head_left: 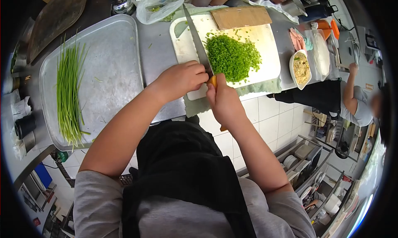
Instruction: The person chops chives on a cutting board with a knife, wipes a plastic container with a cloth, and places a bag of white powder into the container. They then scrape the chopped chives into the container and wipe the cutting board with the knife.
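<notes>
My right hand [226, 99] is wrapped round the yellow handle of a large knife [197, 35], whose long blade points away from me over the left part of the white cutting board [267, 68]. Beside the base of the blade, my left hand [186, 78] is closed with curled fingers. Its fingertips meet the knife near the handle, and whatever is between them is hidden. A heap of finely chopped chives [232, 57] lies on the board, just right of the blade. Long uncut chives [68, 93] lie in a bundle on the metal tray [112, 72] at left.
A brown cardboard piece [242, 17] rests at the board's far edge, and a green cloth [261, 86] lies under the board. Behind stands a plastic bag [159, 8]. To the right is a white bowl of food [301, 70]. Another person [348, 95] stands farther right.
</notes>
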The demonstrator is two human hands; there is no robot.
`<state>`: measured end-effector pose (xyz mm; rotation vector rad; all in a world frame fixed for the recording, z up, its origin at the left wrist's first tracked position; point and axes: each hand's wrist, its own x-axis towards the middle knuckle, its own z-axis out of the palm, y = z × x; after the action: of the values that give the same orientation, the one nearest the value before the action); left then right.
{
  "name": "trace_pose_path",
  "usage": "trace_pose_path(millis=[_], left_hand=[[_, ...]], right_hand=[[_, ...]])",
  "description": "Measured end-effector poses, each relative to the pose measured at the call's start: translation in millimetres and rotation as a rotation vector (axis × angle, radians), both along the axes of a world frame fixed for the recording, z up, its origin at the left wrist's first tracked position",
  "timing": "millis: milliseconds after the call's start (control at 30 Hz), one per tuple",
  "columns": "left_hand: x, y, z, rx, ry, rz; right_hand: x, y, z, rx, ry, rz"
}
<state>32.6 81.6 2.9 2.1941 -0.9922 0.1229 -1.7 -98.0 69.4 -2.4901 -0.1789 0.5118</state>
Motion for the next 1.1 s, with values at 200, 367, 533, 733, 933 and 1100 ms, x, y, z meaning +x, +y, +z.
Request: trace_pose_path(millis=[200, 367, 533, 733, 933, 1100], left_hand=[[-6.7, 7.7, 9.5, -0.040, 0.045, 0.074], [-7.6, 10.5, 5.7, -0.060, 0.056, 0.134], [-8.4, 9.7, 3.8, -0.038, 0.079, 0.104], [-8.6, 7.8, -0.7, -0.056, 0.040, 0.135], [-8.7, 8.1, -0.6, -0.102, 0.020, 0.128], [-11.4, 9.4, -0.9, -0.040, 0.042, 0.138]], right_hand=[[2.2, -11.0, 22.3, 0.031, 0.013, 0.040], [-11.7, 0.0, 14.9, 0.000, 0.042, 0.018], [-5.2, 5.2, 9.2, -0.021, -0.042, 0.020], [-10.0, 9.8, 8.8, -0.015, -0.032, 0.018], [-12.9, 11.8, 11.5, -0.038, -0.027, 0.013], [4.4, 19.6, 7.0, -0.013, -0.016, -0.015]])
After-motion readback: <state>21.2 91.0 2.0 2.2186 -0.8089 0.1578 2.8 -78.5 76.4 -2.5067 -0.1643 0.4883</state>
